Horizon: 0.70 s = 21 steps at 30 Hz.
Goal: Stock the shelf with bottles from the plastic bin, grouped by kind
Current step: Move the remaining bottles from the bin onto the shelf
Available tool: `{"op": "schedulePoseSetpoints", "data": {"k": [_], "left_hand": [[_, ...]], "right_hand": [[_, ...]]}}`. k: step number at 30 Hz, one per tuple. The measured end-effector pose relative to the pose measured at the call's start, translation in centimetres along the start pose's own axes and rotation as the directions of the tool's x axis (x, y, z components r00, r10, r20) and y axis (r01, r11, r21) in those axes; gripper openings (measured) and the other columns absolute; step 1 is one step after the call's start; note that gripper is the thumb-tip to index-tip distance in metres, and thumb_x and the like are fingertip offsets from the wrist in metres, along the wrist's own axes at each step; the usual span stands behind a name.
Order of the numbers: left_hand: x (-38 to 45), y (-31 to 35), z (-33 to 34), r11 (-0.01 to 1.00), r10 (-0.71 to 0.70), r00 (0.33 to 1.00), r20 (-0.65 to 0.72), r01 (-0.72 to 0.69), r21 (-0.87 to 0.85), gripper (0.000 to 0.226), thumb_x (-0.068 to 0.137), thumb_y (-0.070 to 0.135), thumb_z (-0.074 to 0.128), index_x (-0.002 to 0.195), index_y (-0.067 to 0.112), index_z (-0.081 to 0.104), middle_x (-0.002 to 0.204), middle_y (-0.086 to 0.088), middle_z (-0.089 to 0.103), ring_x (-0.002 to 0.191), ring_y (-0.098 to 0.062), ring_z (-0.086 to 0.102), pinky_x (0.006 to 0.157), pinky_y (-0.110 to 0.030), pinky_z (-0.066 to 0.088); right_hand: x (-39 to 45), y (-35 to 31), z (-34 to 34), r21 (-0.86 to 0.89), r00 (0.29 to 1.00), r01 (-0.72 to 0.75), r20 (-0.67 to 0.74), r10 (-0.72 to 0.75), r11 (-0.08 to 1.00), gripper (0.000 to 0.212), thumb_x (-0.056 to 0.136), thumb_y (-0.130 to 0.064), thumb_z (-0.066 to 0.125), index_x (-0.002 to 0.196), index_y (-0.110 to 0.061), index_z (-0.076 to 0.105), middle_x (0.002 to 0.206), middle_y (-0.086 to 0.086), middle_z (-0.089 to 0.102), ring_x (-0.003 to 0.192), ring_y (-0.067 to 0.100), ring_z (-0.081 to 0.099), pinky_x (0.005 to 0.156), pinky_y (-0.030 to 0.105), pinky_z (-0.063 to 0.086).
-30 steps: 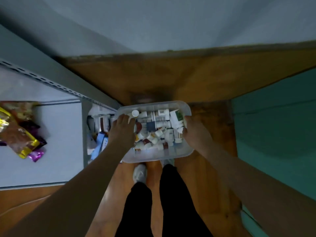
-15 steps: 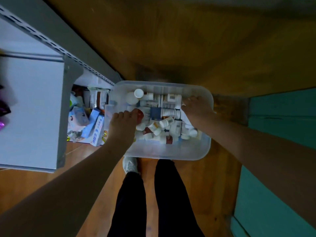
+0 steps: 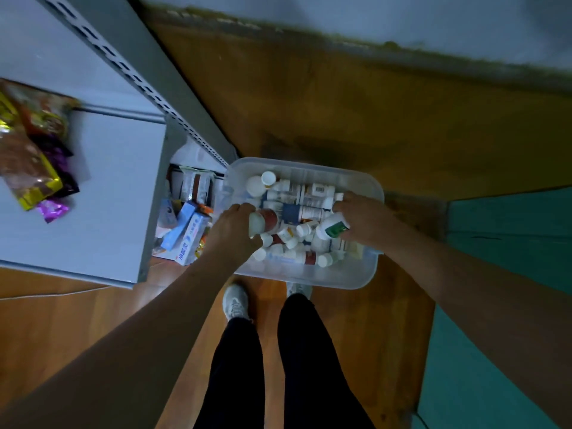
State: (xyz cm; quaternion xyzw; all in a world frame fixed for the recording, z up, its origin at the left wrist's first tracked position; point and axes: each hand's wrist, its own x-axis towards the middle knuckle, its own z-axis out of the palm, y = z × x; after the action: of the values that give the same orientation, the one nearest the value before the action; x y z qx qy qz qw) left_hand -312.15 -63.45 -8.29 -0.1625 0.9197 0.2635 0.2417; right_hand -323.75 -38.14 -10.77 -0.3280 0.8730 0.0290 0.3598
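- A clear plastic bin point(image 3: 368, 274) is seen on the wooden floor point(image 3: 356, 119), just in front of the person's shoes point(image 3: 235, 301) and beside the foot of a grey shelf unit point(image 3: 114, 187).
- The bin is filled with a loose heap of small bottles point(image 3: 297, 209), most of them white with white caps, lying on their sides.
- The left hand point(image 3: 232, 233) is reached into the left part of the bin, and its fingers are curled around a white bottle with a red label point(image 3: 263, 219).
- The right hand point(image 3: 362, 218) is reached into the right part of the bin, and its fingers are closed around a white bottle with a green label point(image 3: 332, 227), which is tilted above the heap.
- Foil snack packets point(image 3: 31, 156) are seen on the upper shelf board at the left.
- Boxes, among them a blue and white one point(image 3: 188, 239), are piled on the lowest level, just left of the bin.
- A green surface point(image 3: 507, 243) is seen at the right edge.
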Motion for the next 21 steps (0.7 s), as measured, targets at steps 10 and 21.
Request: {"op": "schedulePoseSetpoints", "data": {"k": [10,21], "left_hand": [[-14.8,0.5,-9.1,0.845,-0.161,0.985,-0.063,0.104,-0.524,0.059,0.06,0.037,0.071,0.116,0.023,0.057,0.101,0.006,0.058,0.087,-0.012,0.06,0.07,-0.016,0.047],[-36.3,-8.4,-18.6,0.426,-0.287,0.919,-0.269,-0.129,-0.895,0.033,0.09,0.024,0.07,0.122,0.021,0.062,0.108,0.004,0.072,0.095,-0.008,0.067,0.076,-0.021,0.053]], "right_hand": [[-12.5,-12.3,-8.9,0.59,0.963,0.029,-0.232,0.135,0.807,0.062,0.083,-0.043,0.076,0.136,-0.018,0.055,0.122,0.007,0.052,0.107,0.022,0.055,0.095,0.037,0.047],[-24.1,-33.7,-14.8,0.777,0.931,0.293,-0.364,0.018,0.557,0.04,0.082,-0.039,0.077,0.117,-0.028,0.061,0.099,-0.017,0.063,0.084,-0.012,0.06,0.064,0.004,0.044]]}}
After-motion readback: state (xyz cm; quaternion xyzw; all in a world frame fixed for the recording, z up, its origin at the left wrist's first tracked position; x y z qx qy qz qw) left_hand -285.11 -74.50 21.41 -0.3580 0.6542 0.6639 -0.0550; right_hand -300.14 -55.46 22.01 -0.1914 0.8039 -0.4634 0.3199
